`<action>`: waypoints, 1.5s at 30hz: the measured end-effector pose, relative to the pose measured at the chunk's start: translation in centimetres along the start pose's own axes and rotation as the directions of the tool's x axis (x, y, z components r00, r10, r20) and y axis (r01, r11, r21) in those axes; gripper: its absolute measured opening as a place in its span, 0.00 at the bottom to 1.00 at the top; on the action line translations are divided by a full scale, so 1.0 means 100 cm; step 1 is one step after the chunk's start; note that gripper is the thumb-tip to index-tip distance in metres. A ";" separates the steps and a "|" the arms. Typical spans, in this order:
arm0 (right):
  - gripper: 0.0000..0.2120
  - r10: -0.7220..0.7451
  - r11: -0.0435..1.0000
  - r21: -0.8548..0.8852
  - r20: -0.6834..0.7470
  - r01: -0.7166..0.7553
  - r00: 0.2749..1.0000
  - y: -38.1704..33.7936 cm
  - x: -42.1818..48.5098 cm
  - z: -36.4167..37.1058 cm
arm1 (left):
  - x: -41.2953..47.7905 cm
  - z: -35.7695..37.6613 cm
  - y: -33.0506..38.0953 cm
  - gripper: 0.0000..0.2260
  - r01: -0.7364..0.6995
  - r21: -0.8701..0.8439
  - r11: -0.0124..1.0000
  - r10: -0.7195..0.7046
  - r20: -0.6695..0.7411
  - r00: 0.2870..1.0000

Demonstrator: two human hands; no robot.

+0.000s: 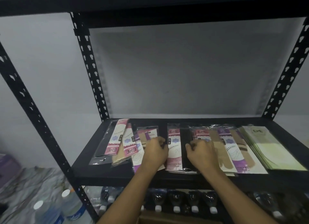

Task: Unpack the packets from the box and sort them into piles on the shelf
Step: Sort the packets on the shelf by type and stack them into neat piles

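— Which packet are they on?
— The middle packet, pink and black. It lies flat on the shelf, between the two hands. The left hand has its fingers curled at the packet's left edge, and the right hand is curled over its black half.
— Gripping it?
— Can't tell, the fingertips are tucked out of sight.
— How many piles?
— About five in a row, with the green pile far right. They overlap, so single packets can't be counted.

Dim, bluish light, soft blur throughout, wide-angle bending at the edges, deep shadow below.
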State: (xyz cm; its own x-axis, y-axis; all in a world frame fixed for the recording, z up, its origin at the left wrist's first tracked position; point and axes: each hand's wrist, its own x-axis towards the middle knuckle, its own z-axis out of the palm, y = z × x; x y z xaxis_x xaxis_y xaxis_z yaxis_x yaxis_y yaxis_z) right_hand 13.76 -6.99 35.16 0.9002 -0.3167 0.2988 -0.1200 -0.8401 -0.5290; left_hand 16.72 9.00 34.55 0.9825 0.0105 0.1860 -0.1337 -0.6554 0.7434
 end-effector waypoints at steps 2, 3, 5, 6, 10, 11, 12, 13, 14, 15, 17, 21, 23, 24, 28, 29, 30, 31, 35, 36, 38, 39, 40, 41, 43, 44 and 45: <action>0.11 -0.078 0.993 0.084 -0.007 0.078 0.997 -0.010 -0.002 0.003 | -0.001 -0.016 -0.011 0.14 -0.006 -0.023 1.000 0.005 -0.069 0.998; 0.10 -0.113 0.985 0.131 0.003 0.112 0.994 -0.018 -0.004 0.006 | -0.002 -0.025 -0.019 0.13 -0.001 -0.035 0.999 -0.002 -0.106 0.994; 0.10 -0.164 0.966 0.207 0.031 0.154 0.986 -0.036 -0.006 0.014 | -0.001 -0.047 -0.038 0.12 0.033 -0.044 0.998 -0.040 -0.179 0.983; 0.10 -0.185 0.957 0.233 0.033 0.172 0.982 -0.046 -0.007 0.019 | -0.001 -0.059 -0.049 0.12 0.063 -0.045 0.997 -0.071 -0.214 0.974; 0.08 -0.274 0.922 0.305 0.083 0.237 0.958 -0.093 -0.009 0.054 | 0.001 -0.107 -0.093 0.12 0.198 -0.052 0.979 -0.203 -0.361 0.910; 0.08 -0.286 0.919 0.311 0.105 0.242 0.952 -0.107 -0.009 0.064 | 0.001 -0.116 -0.102 0.13 0.228 -0.049 0.972 -0.230 -0.384 0.894; 0.07 -0.298 0.915 0.321 0.130 0.245 0.946 -0.121 -0.009 0.075 | 0.002 -0.124 -0.110 0.14 0.258 -0.051 0.965 -0.256 -0.399 0.880; 0.07 -0.305 0.912 0.331 0.156 0.241 0.940 -0.134 -0.010 0.086 | 0.003 -0.129 -0.116 0.16 0.291 -0.051 0.955 -0.286 -0.405 0.868; 0.08 -0.300 0.914 0.338 0.185 0.226 0.936 -0.146 -0.009 0.097 | 0.004 -0.131 -0.122 0.17 0.332 -0.035 0.943 -0.318 -0.403 0.858; 0.11 -0.284 0.921 0.333 0.217 0.203 0.934 -0.157 -0.009 0.108 | 0.005 -0.132 -0.127 0.19 0.376 0.004 0.927 -0.344 -0.395 0.852; 0.16 -0.269 0.943 0.271 0.276 0.194 0.923 -0.174 -0.009 0.126 | 0.009 -0.130 -0.135 0.24 0.441 0.112 0.890 -0.372 -0.381 0.847; 0.24 -0.264 0.965 0.070 0.248 0.254 0.932 -0.191 -0.007 0.154 | 0.017 -0.123 -0.146 0.27 0.471 0.206 0.858 -0.372 -0.384 0.845; 0.25 -0.261 0.963 0.000 0.240 0.268 0.935 -0.195 -0.008 0.162 | 0.022 -0.123 -0.148 0.29 0.470 0.192 0.861 -0.384 -0.360 0.850; 0.24 -0.259 0.962 -0.023 0.244 0.272 0.935 -0.196 -0.008 0.164 | 0.024 -0.123 -0.148 0.30 0.476 0.172 0.863 -0.400 -0.343 0.850; 0.20 -0.157 0.987 0.076 0.279 0.142 0.947 -0.199 -0.004 0.159 | 0.028 -0.128 -0.145 0.29 0.488 -0.086 0.869 -0.492 -0.257 0.832; 0.19 -0.136 0.986 0.130 0.285 0.102 0.949 -0.199 -0.003 0.154 | 0.027 -0.130 -0.142 0.29 0.460 -0.221 0.860 -0.504 -0.226 0.833; 0.18 -0.120 0.977 0.204 0.293 0.060 0.948 -0.197 -0.002 0.148 | 0.025 -0.131 -0.138 0.29 0.426 -0.347 0.836 -0.509 -0.198 0.838; 0.17 -0.109 0.951 0.308 0.302 0.011 0.947 -0.195 -0.001 0.141 | 0.023 -0.132 -0.133 0.29 0.388 -0.444 0.807 -0.504 -0.177 0.845; 0.17 -0.073 0.689 0.701 0.321 -0.185 0.944 -0.173 -0.008 0.101 | 0.008 -0.137 -0.102 0.22 0.169 -0.602 0.780 -0.361 -0.212 0.908; 0.17 -0.066 0.637 0.746 0.303 -0.194 0.951 -0.165 -0.011 0.089 | 0.003 -0.138 -0.093 0.20 0.113 -0.620 0.776 -0.311 -0.220 0.925; 0.16 -0.072 0.527 0.829 0.261 -0.185 0.963 -0.149 -0.016 0.068 | -0.007 -0.141 -0.079 0.16 0.046 -0.623 0.781 -0.229 -0.217 0.949; 0.16 -0.078 0.472 0.863 0.244 -0.180 0.967 -0.141 -0.020 0.058 | -0.012 -0.143 -0.072 0.14 0.025 -0.601 0.799 -0.192 -0.216 0.957; 0.16 -0.083 0.434 0.884 0.232 -0.175 0.969 -0.133 -0.024 0.049 | -0.018 -0.146 -0.067 0.13 0.006 -0.573 0.820 -0.159 -0.218 0.963; 0.16 -0.085 0.415 0.894 0.223 -0.169 0.971 -0.125 -0.028 0.041 | -0.023 -0.148 -0.063 0.12 -0.011 -0.548 0.837 -0.133 -0.223 0.966; 0.16 -0.088 0.424 0.890 0.221 -0.165 0.971 -0.112 -0.035 0.027 | -0.033 -0.153 -0.052 0.12 -0.075 -0.469 0.880 -0.069 -0.281 0.957; 0.16 -0.090 0.440 0.884 0.222 -0.162 0.971 -0.107 -0.037 0.021 | -0.037 -0.157 -0.045 0.13 -0.144 -0.381 0.913 0.006 -0.341 0.940; 0.16 -0.095 0.459 0.876 0.217 -0.151 0.971 -0.103 -0.039 0.016 | -0.041 -0.162 -0.036 0.13 -0.229 -0.255 0.940 0.115 -0.394 0.912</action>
State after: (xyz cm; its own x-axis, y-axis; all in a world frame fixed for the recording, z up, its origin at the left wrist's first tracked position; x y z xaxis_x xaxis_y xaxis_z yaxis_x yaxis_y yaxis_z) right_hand 12.18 3.61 38.23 0.9769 -0.1321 0.1682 0.1758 0.0479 -0.9833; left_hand 11.10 23.57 41.56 0.8292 0.2319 0.5086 -0.3836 -0.4258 0.8195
